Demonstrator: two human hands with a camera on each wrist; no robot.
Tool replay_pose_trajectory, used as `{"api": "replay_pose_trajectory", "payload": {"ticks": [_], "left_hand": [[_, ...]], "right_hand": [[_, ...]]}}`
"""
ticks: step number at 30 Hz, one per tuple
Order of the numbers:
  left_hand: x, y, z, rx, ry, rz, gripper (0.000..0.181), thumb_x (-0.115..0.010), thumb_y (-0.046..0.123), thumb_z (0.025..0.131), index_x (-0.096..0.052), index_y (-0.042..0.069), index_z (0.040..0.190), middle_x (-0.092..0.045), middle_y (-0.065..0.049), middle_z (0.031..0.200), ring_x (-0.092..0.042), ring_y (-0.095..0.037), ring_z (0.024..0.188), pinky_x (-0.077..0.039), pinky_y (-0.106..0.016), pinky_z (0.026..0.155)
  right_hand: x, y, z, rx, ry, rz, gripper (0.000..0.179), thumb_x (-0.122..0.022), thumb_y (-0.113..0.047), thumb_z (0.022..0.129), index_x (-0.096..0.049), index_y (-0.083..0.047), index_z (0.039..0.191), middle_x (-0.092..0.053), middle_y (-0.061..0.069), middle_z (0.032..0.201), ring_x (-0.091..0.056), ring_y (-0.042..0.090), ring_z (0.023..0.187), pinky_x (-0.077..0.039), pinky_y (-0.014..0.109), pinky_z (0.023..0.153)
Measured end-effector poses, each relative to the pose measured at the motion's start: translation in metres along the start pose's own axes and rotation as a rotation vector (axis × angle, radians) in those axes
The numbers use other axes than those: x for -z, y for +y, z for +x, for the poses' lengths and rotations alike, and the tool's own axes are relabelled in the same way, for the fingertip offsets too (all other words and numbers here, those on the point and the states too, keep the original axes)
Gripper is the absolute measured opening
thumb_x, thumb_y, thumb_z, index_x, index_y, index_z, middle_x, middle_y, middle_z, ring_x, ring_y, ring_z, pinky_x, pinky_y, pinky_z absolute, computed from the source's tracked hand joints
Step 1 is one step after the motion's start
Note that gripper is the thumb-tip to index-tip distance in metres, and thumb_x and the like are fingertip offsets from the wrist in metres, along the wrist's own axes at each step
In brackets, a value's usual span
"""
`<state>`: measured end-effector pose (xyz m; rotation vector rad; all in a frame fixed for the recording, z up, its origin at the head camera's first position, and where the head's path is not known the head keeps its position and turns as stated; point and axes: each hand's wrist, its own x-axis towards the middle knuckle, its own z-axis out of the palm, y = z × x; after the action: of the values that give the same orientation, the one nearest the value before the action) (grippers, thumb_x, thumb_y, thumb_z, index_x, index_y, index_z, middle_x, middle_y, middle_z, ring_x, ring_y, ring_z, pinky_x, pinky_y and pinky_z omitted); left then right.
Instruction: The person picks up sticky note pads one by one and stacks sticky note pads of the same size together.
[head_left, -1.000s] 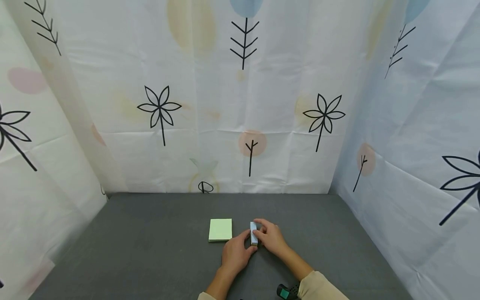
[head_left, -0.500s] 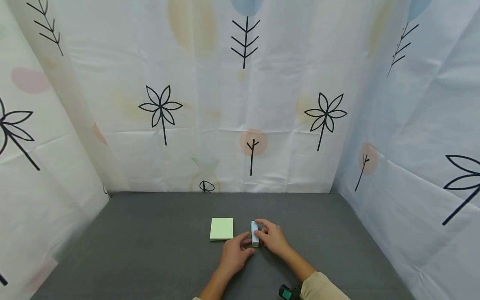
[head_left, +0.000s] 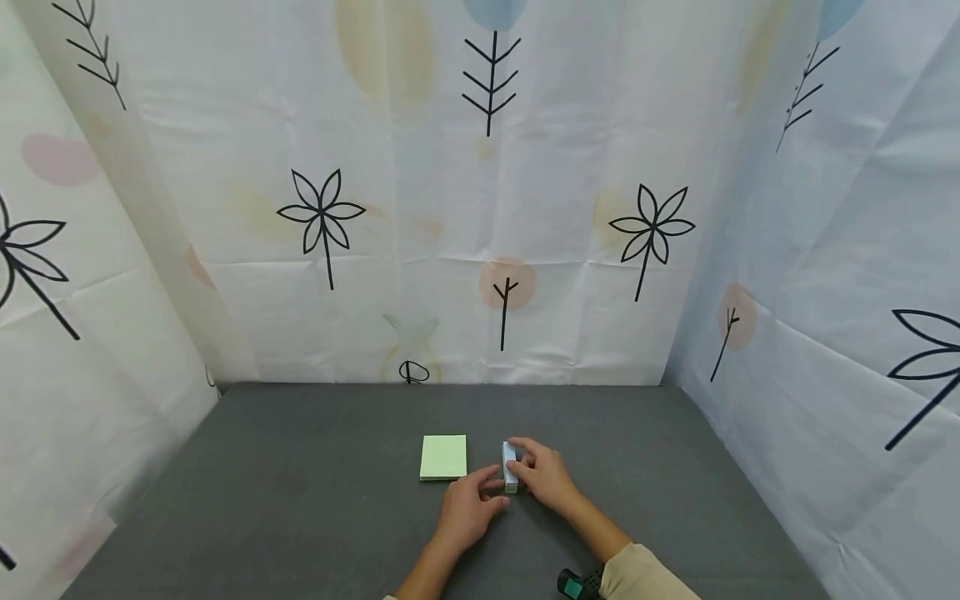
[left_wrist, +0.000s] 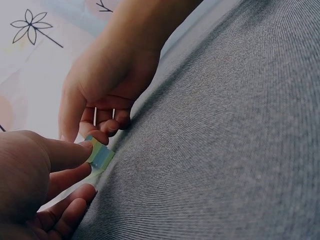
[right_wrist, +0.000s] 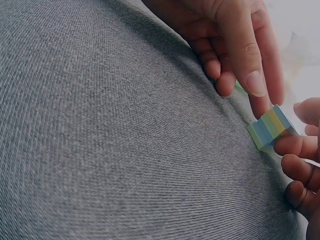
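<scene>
A narrow stack of sticky notes (head_left: 510, 468) with a pale blue top sits on the grey table, its layers (right_wrist: 270, 126) blue, yellow and green at the end. My right hand (head_left: 546, 477) holds it from the right, one finger at the far end and another digit at its middle. My left hand (head_left: 467, 507) is just left of the stack, fingers loosely bent and apart, with a small gap in the head view. A square pale green sticky note pad (head_left: 443, 457) lies flat beyond the left fingertips.
The grey table (head_left: 300, 500) reaches back to white printed curtains (head_left: 420, 208) behind and on both sides. A black device with a green face (head_left: 573, 588) is at the right wrist, by the beige sleeve (head_left: 643, 575).
The left fingers and thumb have drawn back from the stack's near end and left side. The right hand keeps its place on the stack. The view has shifted slightly.
</scene>
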<state>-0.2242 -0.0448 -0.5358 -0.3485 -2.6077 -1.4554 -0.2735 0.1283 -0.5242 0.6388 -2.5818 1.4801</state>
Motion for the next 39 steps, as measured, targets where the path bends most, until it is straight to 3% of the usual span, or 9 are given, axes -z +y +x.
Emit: {"api": "replay_pose_trajectory", "payload": {"ticks": [21, 33, 39], "left_hand": [[-0.0013, 0.0001, -0.0007, -0.021, -0.015, 0.041, 0.048, -0.080, 0.012, 0.078, -0.065, 0.001, 0.122, -0.074, 0.000, 0.095, -0.065, -0.006, 0.073, -0.050, -0.028, 0.064], [-0.0014, -0.0002, -0.0013, -0.030, 0.003, 0.029, 0.047, -0.080, 0.011, 0.078, -0.066, 0.000, 0.120, -0.074, -0.001, 0.094, -0.064, -0.006, 0.072, -0.051, -0.028, 0.064], [-0.0021, -0.0021, -0.0002, -0.013, 0.024, 0.036, 0.049, -0.081, 0.012, 0.077, -0.065, 0.003, 0.122, -0.074, -0.002, 0.100, -0.058, -0.002, 0.067, -0.046, -0.026, 0.059]], "right_hand": [[0.0034, 0.0026, -0.0027, 0.025, -0.060, -0.029, 0.044, -0.064, -0.019, 0.095, -0.054, 0.002, 0.133, -0.058, 0.000, 0.061, -0.048, 0.004, 0.047, -0.042, 0.025, 0.047], [0.0059, 0.0057, -0.0048, 0.043, -0.008, -0.023, 0.042, -0.067, -0.015, 0.093, -0.057, 0.002, 0.130, -0.059, -0.002, 0.067, -0.050, 0.005, 0.051, -0.046, 0.025, 0.050], [0.0028, 0.0064, -0.0019, 0.037, 0.093, -0.039, 0.037, -0.069, -0.005, 0.089, -0.061, 0.002, 0.124, -0.063, 0.001, 0.081, -0.056, 0.007, 0.063, -0.047, 0.025, 0.056]]}}
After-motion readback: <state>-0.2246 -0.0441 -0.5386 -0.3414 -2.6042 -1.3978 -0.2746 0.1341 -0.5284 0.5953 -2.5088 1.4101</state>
